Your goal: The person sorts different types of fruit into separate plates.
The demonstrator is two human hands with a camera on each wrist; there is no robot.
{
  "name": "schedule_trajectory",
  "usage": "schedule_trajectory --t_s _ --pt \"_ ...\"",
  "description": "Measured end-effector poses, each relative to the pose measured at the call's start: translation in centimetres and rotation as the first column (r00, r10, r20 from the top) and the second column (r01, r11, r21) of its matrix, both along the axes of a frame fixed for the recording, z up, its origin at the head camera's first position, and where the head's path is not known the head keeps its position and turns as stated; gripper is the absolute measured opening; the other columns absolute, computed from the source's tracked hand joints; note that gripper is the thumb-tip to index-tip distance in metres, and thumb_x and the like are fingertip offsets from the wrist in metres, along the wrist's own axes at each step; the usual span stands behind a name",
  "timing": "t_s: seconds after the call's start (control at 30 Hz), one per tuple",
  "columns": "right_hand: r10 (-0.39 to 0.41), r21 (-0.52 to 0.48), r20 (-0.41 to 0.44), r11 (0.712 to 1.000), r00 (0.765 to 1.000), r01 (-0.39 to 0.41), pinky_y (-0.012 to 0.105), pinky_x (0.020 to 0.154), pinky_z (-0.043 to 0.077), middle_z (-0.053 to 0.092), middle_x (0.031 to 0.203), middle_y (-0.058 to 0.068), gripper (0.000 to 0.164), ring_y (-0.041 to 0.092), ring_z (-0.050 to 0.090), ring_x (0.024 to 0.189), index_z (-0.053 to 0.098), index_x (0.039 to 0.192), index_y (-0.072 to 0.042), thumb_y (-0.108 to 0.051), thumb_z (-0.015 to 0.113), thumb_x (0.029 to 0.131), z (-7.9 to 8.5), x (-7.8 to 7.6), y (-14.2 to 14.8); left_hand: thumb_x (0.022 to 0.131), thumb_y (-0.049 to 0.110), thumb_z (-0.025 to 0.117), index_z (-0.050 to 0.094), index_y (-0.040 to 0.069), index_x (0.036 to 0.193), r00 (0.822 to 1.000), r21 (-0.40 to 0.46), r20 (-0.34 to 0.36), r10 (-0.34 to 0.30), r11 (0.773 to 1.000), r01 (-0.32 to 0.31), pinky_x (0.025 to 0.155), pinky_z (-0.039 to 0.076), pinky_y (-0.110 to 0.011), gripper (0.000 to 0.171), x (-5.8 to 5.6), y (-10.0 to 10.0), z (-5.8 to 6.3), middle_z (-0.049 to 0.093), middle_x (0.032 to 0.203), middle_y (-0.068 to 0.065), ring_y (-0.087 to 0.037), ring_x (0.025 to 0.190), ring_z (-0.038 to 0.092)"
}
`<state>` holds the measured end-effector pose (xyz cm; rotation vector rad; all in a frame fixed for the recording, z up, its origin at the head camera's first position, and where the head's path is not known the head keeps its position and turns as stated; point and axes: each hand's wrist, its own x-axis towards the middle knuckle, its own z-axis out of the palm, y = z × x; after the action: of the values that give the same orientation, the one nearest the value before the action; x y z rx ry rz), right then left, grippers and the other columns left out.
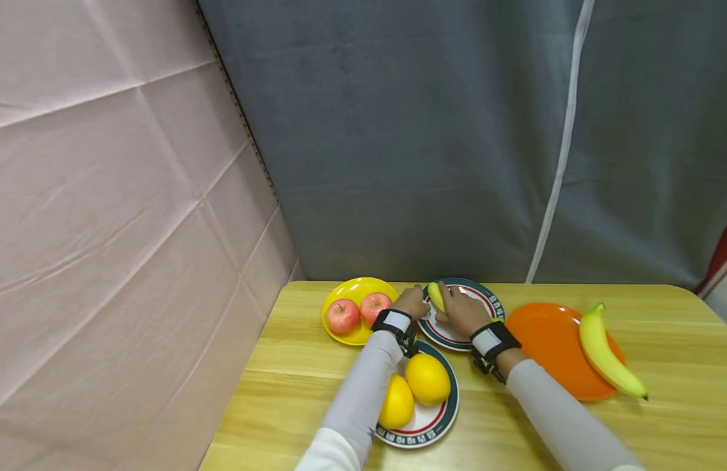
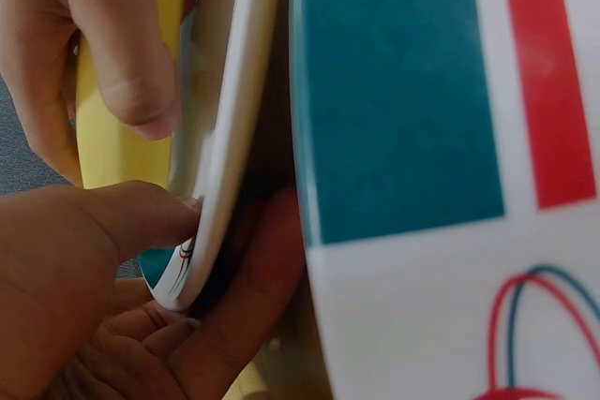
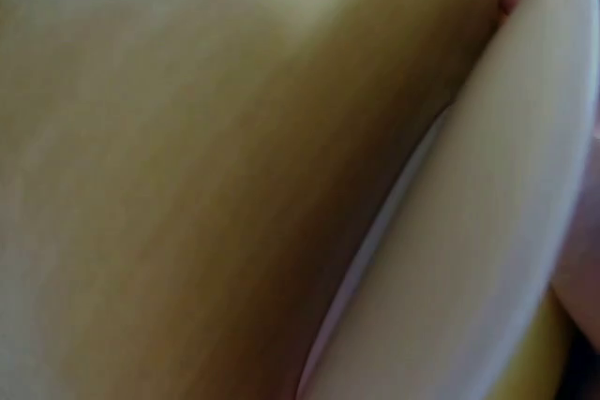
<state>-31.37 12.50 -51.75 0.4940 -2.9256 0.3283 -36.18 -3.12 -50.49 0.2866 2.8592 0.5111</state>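
Observation:
In the head view my left hand (image 1: 412, 302) is at the left edge of a white plate (image 1: 439, 334) with a dark green and red rim. The left wrist view shows its thumb on top of the plate's rim (image 2: 246, 63) and its fingers underneath, pinching it. My right hand (image 1: 465, 313) grips a yellow banana (image 1: 436, 296) over the same plate. Part of that banana is hidden behind the fingers. Seen from the right wrist, the plate's pale outer side (image 3: 450, 250) stands close over the wooden table.
Two apples (image 1: 342, 317) lie on a yellow plate (image 1: 354, 288) at the left. Nearer, two oranges (image 1: 428, 379) sit on another green-rimmed plate (image 1: 448, 409), under my left forearm. To the right, a second banana (image 1: 605, 353) lies across the edge of an orange plate (image 1: 546, 340). A grey curtain (image 1: 399, 131) hangs behind the table.

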Motion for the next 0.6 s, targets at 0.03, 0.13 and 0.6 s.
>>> schedule_trajectory --t_s 0.03,0.13,0.6 --pt "0.001 0.003 -0.003 1.000 1.000 -0.001 0.054 0.090 0.065 0.061 0.133 0.033 0.080 0.038 0.069 0.095 0.039 0.158 0.004 -0.031 0.077 0.097 0.0 0.1 0.0 0.102 0.024 0.071 0.053 -0.001 0.148 1.000 -0.002 -0.003 0.000 1.000 0.000 0.101 0.061 -0.034 0.056 0.0 0.0 0.0 0.073 0.129 -0.016 -0.023 0.097 0.069" --pt "-0.003 0.003 -0.012 1.000 1.000 0.003 0.055 0.092 0.065 0.061 0.132 0.032 0.081 0.039 0.069 0.097 0.040 0.158 0.003 -0.030 0.080 0.095 0.3 0.4 -0.2 0.102 0.023 0.070 0.054 -0.001 0.147 1.000 0.004 -0.003 -0.001 1.000 0.001 0.099 0.061 -0.034 0.054 0.1 0.0 0.2 0.073 0.128 -0.016 -0.024 0.096 0.069" --pt "0.001 0.012 -0.060 1.000 0.998 -0.001 0.059 0.097 0.061 0.063 0.130 0.030 0.082 0.044 0.066 0.108 0.045 0.155 0.003 -0.039 0.079 0.095 0.3 0.5 0.4 0.101 0.018 0.068 0.058 -0.005 0.139 0.999 0.030 -0.030 -0.034 0.999 0.035 0.092 0.061 -0.034 0.045 0.8 -0.3 0.9 0.074 0.120 -0.018 -0.025 0.093 0.068"
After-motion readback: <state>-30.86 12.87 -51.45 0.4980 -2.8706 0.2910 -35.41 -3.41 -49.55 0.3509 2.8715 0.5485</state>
